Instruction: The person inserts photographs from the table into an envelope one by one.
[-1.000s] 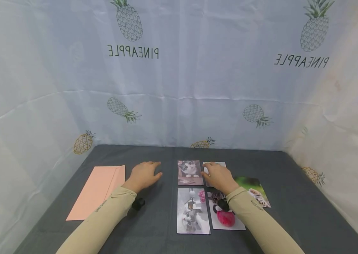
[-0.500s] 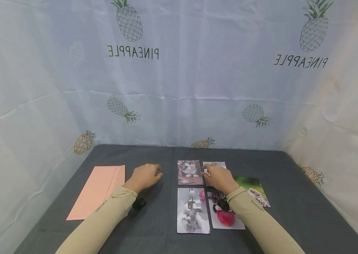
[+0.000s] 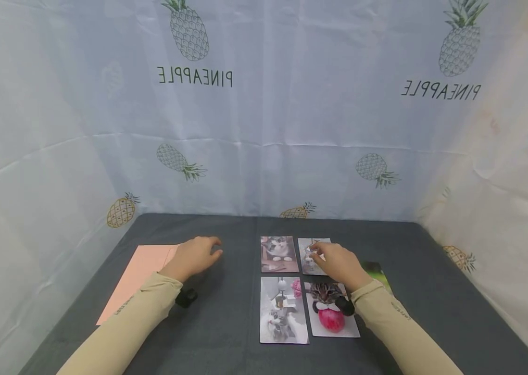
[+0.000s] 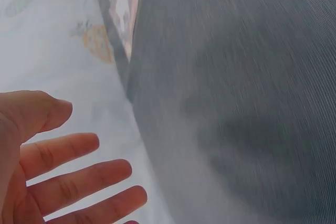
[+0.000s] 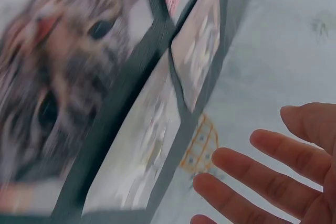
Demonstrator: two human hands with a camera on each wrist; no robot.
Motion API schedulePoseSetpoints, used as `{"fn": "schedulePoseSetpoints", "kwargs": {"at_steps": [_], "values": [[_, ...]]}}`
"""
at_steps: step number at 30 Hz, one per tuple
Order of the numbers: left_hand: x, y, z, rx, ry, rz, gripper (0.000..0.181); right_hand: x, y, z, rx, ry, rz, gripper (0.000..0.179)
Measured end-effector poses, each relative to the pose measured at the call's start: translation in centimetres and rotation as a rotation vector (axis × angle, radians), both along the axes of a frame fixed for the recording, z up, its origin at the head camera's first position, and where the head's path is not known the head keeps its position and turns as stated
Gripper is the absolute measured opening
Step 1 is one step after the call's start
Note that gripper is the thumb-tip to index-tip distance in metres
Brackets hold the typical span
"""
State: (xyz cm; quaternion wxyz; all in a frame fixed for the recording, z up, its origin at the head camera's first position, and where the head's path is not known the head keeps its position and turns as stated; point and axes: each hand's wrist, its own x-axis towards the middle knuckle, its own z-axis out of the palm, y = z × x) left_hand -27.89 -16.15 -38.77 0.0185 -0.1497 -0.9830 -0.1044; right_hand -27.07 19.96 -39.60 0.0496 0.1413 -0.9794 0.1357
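My left hand [image 3: 193, 258] hovers over the dark cloth, beside a pink paper envelope or folder [image 3: 133, 276] that the forearm partly covers. In the left wrist view its fingers [image 4: 79, 182] are spread and relaxed, with nothing held. My right hand [image 3: 337, 263] is above the upper right cat photo [image 3: 308, 264], fingers loose and holding nothing in the right wrist view. Left of it lies another cat photo [image 3: 279, 255]. Below are a grey cat photo [image 3: 283, 317] and a tabby photo with a red ball [image 3: 331, 319]. A green photo [image 3: 378, 273] is mostly hidden by the right sleeve.
The dark cloth [image 3: 240, 312] covers the table. A pale curtain [image 3: 264, 114] with pineapple prints hangs behind it and on both sides. A black wrist camera [image 3: 186, 298] sits under the left wrist, another [image 3: 345, 306] by the right.
My left hand has drawn left, over the pink paper. My right hand has shifted right, uncovering more of the upper right and tabby photos while its sleeve hides more of the green one.
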Motion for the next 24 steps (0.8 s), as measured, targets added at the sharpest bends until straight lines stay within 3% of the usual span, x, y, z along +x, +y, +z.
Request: {"fn": "schedulePoseSetpoints", "kwargs": {"at_steps": [7,12,19,24], "values": [[1.2,-5.7,1.0,0.046,-0.007,0.05,0.036,0.9,4.6,0.3,-0.065,-0.026,-0.042,0.035],[2.3,-9.8,0.8,0.088,-0.009,0.072,0.038,1.6,7.8,-0.1,-0.109,-0.049,-0.057,0.035],[3.4,-14.0,-0.7,0.102,0.02,0.045,0.042,2.2,10.9,-1.7,-0.066,-0.114,-0.019,0.039],[3.7,-15.8,-2.2,0.112,-0.009,-0.027,0.052,2.5,11.8,-2.4,-0.032,-0.183,0.015,0.049]]}}
